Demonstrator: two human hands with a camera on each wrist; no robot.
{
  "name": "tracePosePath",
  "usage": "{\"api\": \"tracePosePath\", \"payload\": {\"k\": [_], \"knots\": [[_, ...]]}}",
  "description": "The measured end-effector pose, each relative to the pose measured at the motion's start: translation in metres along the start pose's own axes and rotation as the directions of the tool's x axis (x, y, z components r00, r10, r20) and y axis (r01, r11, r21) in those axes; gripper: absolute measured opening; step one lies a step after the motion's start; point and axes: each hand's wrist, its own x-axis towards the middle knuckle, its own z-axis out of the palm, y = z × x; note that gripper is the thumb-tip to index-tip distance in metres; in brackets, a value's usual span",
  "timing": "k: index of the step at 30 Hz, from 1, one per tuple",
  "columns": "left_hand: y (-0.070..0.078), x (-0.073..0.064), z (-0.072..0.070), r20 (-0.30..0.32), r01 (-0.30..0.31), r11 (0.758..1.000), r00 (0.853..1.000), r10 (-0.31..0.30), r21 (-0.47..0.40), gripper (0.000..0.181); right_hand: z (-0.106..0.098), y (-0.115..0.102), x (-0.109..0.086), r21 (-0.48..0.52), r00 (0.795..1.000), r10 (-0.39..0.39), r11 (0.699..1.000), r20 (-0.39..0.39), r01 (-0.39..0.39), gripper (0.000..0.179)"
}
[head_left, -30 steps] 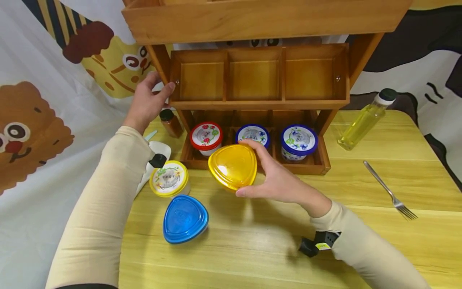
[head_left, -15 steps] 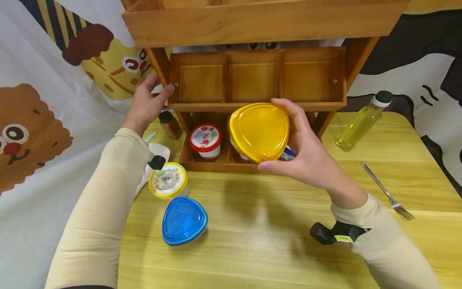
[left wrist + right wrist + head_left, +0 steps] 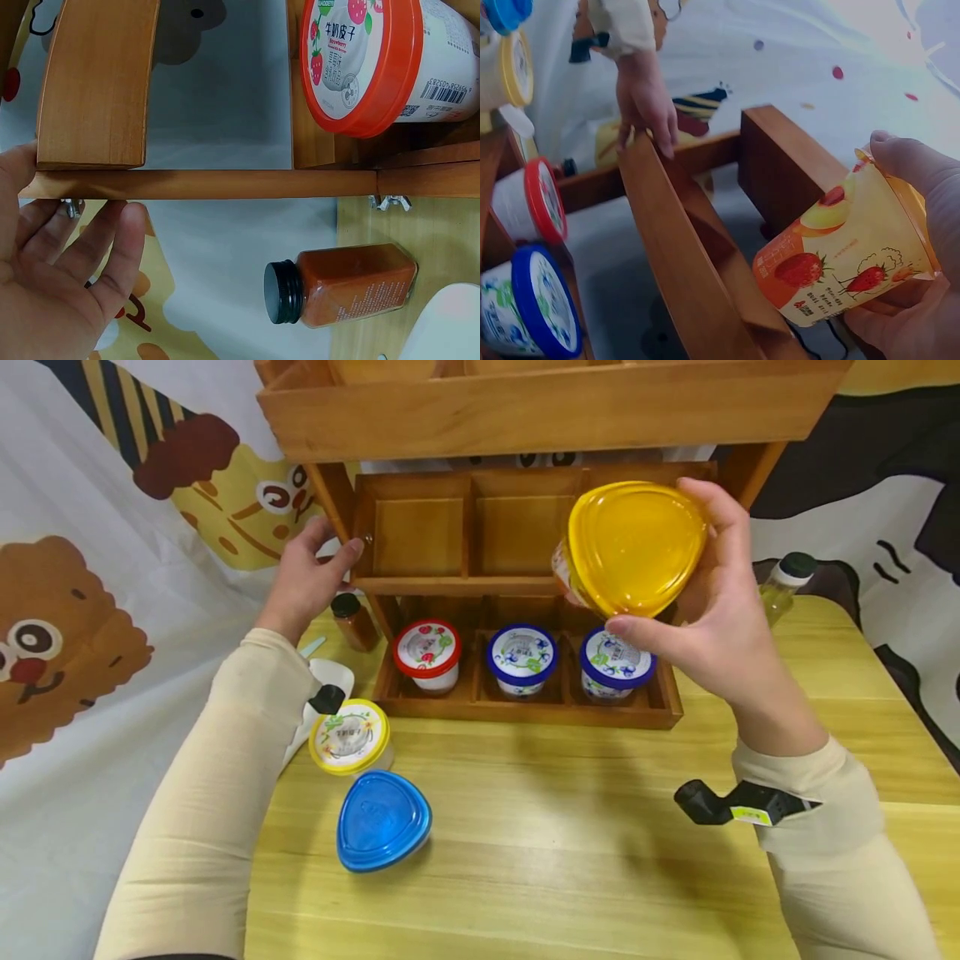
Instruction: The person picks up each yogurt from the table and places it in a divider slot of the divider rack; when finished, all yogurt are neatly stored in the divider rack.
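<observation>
My right hand (image 3: 726, 610) grips a cup with a rounded-triangular yellow lid (image 3: 637, 547), thumb and fingers around its rim. In the right wrist view, the cup's side (image 3: 832, 262) shows strawberry and peach pictures, and it is held beside the middle tier. In the head view it overlaps that tier's right compartment. My left hand (image 3: 306, 572) holds the left side of the wooden shelf (image 3: 480, 410) at the middle tier, its thumb in front and fingers behind the upright. On the bottom tier sit a red-lidded tub (image 3: 427, 653) and two blue-lidded tubs (image 3: 522, 656).
A yellow-lidded round tub (image 3: 351, 737) and a blue triangular-lidded cup (image 3: 383, 821) stand on the table, front left. A spice jar (image 3: 354, 621) and a white utensil (image 3: 330, 675) are left of the shelf. An oil bottle (image 3: 786, 583) stands at right, partly behind my right hand.
My right hand has carried the yellow-lidded cup up and to the right, from before the bottom tier to the middle tier. My left hand has stayed on the shelf.
</observation>
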Motion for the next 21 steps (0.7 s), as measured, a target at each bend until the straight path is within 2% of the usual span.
{"api": "tracePosePath", "payload": {"k": [7,13,16,21], "knots": [[0.001,-0.001,0.000,-0.012,-0.008,1.000,1.000,0.008,-0.005,0.053,-0.020,0.004,0.003,-0.106,0.994,-0.052,0.993,-0.092,0.042,0.097],[0.001,-0.002,0.000,-0.019,-0.045,0.999,0.999,0.044,-0.019,0.052,-0.030,0.009,0.007,-0.115,0.985,-0.095,0.990,-0.142,0.078,0.095],[0.001,-0.003,0.000,-0.018,-0.044,0.999,0.999,0.044,-0.012,0.053,-0.033,0.013,0.007,-0.103,0.983,-0.077,0.993,-0.167,0.060,0.095],[0.000,-0.003,0.000,-0.010,-0.039,0.999,0.999,0.038,-0.006,0.055,-0.038,0.021,0.007,-0.023,0.976,0.011,1.000,-0.215,-0.017,0.098]]}}
